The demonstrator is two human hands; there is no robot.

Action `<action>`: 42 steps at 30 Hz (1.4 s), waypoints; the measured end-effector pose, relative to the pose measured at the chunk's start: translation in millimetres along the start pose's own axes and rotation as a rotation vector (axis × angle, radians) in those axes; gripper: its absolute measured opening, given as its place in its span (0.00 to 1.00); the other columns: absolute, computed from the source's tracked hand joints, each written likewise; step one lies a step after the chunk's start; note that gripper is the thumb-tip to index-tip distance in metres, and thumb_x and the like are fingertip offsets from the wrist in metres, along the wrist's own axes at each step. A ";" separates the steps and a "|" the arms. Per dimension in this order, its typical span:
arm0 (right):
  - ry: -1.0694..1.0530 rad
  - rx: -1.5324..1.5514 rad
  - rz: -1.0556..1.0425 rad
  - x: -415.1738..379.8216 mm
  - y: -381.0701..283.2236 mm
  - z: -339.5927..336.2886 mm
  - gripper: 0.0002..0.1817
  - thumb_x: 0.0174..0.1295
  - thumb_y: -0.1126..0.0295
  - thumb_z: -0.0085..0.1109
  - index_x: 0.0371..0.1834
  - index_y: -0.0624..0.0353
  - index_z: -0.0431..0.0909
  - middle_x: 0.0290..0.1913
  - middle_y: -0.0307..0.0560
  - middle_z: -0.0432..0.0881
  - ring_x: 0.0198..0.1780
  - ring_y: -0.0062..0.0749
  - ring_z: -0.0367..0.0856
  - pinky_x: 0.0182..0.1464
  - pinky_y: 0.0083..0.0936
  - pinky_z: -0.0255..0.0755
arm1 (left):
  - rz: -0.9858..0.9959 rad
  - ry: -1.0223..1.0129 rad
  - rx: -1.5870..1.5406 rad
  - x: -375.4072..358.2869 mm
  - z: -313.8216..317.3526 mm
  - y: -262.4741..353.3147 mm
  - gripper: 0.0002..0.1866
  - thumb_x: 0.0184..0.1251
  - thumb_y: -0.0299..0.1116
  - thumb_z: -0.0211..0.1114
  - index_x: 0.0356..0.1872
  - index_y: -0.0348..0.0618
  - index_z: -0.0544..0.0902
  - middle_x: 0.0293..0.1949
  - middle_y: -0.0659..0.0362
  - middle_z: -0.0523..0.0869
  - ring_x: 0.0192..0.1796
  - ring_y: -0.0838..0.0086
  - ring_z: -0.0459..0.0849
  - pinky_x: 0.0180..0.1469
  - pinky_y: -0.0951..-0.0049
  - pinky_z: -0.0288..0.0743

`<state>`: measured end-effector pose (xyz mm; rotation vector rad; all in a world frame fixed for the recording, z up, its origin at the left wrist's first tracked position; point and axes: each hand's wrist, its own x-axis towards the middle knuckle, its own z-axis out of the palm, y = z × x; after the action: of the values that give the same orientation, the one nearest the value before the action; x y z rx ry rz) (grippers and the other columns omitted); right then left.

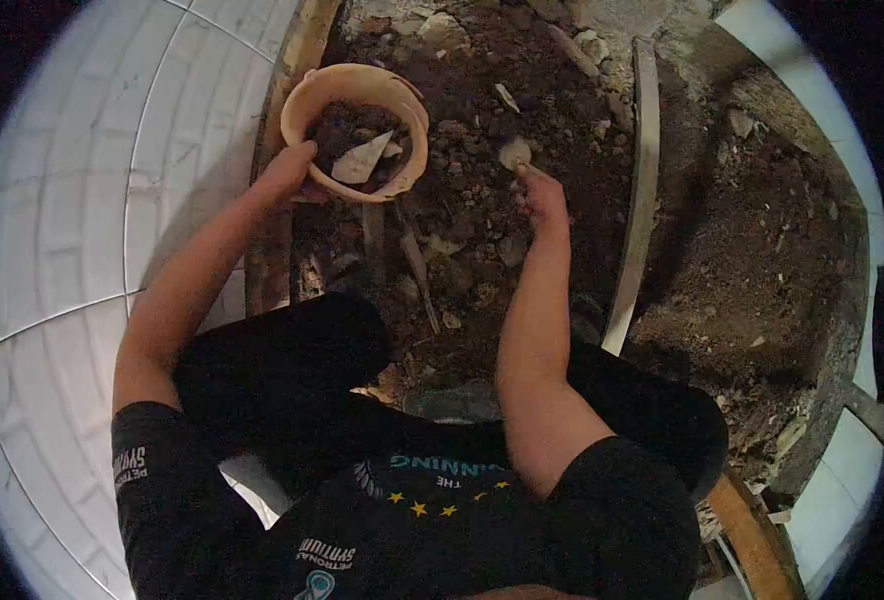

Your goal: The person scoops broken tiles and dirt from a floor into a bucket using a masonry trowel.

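My left hand (290, 172) grips the near left rim of a round, tan bucket (417, 120), tilted so that its inside faces me. Dark soil and rubble lie inside it, with a pale, pointed shard (360, 160) on top. To the right, my right hand (542, 195) pinches a light grey piece of rubble (514, 152) between thumb and fingers, just above the dug soil (472, 190). The other fingers of that hand are curled.
White tiles (62, 200) cover the floor on the left. A wooden strip (642, 180) runs lengthwise through the soil on my right. A narrow piece of wood (419, 270) lies between my knees and the bucket. A wooden beam (752, 530) sits at lower right.
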<state>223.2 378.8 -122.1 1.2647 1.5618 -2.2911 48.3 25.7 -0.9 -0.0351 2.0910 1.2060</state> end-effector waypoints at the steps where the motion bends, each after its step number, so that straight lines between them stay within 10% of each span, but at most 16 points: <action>1: -0.003 -0.002 0.000 -5.9 -3.3 -2.0 0.20 0.58 0.60 0.54 0.53 0.55 0.73 0.29 0.41 0.78 0.30 0.25 0.71 0.32 0.28 0.63 | 0.008 -0.010 -0.048 4.9 -1.9 -4.4 0.22 0.64 0.49 0.44 0.38 0.35 0.71 0.29 0.53 0.78 0.30 0.68 0.81 0.34 0.64 0.76; 13: 0.018 -0.196 -0.114 -10.3 -41.2 -20.8 0.25 0.54 0.61 0.59 0.56 0.55 0.71 0.28 0.41 0.78 0.26 0.21 0.69 0.29 0.24 0.63 | 0.104 0.016 0.484 4.4 -5.3 9.5 0.19 0.63 0.45 0.42 0.37 0.38 0.70 0.28 0.54 0.76 0.28 0.68 0.79 0.37 0.65 0.77; 18: -0.244 -0.461 -0.556 -54.1 -90.0 27.1 0.26 0.53 0.61 0.61 0.56 0.56 0.71 0.29 0.41 0.79 0.26 0.22 0.71 0.31 0.25 0.65 | -0.078 0.100 0.116 -16.5 11.9 21.5 0.18 0.63 0.43 0.43 0.38 0.35 0.68 0.27 0.53 0.75 0.27 0.66 0.80 0.34 0.65 0.80; 21: -0.194 -0.434 -0.389 -77.0 -105.6 49.9 0.28 0.50 0.54 0.61 0.54 0.53 0.72 0.40 0.49 0.81 0.41 0.31 0.78 0.45 0.29 0.69 | -0.031 0.062 0.127 -18.1 10.2 20.5 0.19 0.63 0.43 0.43 0.38 0.34 0.68 0.28 0.52 0.75 0.26 0.65 0.80 0.31 0.64 0.80; 42: 0.316 -0.615 -0.053 13.9 -7.5 -84.8 0.24 0.52 0.58 0.59 0.52 0.54 0.74 0.43 0.46 0.79 0.44 0.33 0.75 0.47 0.31 0.67 | -0.070 -0.012 -0.078 9.8 1.5 -2.9 0.20 0.63 0.42 0.42 0.39 0.30 0.69 0.30 0.48 0.78 0.27 0.62 0.81 0.31 0.63 0.81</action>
<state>259.2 455.8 -137.2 1.4395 2.1835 -1.4709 42.8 28.2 -9.3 -0.1353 2.0152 1.2424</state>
